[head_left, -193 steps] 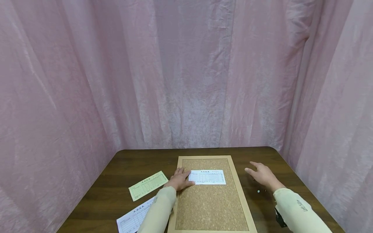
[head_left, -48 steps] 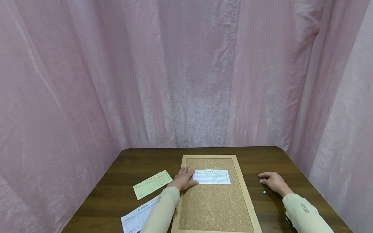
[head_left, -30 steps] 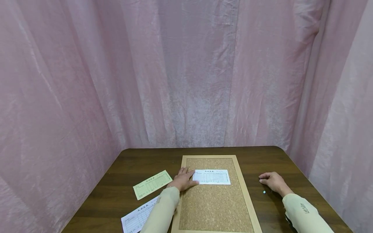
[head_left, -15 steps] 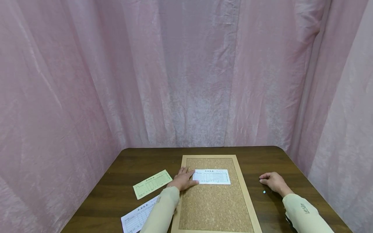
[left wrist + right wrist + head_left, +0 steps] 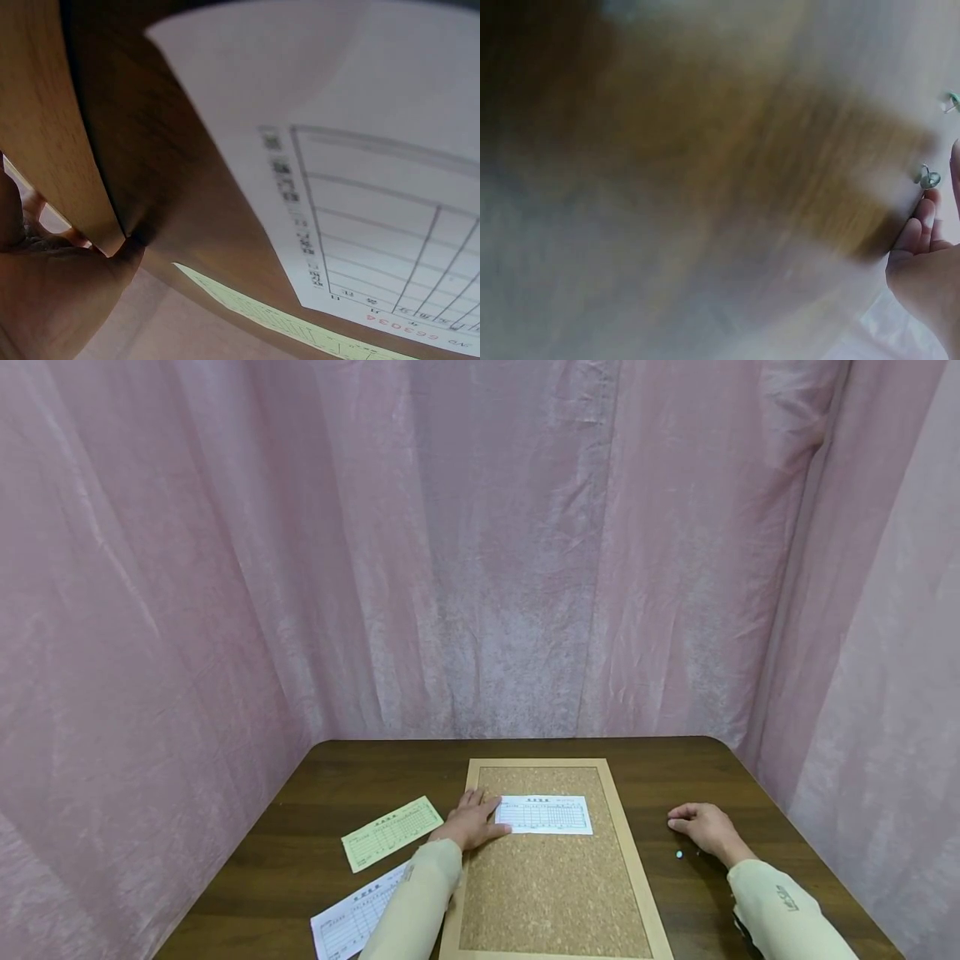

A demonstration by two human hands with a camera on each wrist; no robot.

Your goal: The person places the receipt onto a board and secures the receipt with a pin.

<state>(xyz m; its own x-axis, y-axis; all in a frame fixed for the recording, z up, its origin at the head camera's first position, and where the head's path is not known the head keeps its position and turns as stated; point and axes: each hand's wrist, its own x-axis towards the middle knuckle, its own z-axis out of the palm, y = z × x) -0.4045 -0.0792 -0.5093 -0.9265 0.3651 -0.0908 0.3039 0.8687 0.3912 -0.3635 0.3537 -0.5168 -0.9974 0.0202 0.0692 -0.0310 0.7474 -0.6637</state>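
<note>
The white slip (image 5: 543, 815), long axis left-right, lies right of the nearer, spread-fingered left hand (image 5: 468, 824); whether the right hand (image 5: 703, 828) grasps anything, I cannot tell.

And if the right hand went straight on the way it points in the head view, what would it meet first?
Likely the wooden frame of the corkboard, across a strip of tabletop from the right hand; the hand's height is unclear, so it might pass above.
</note>
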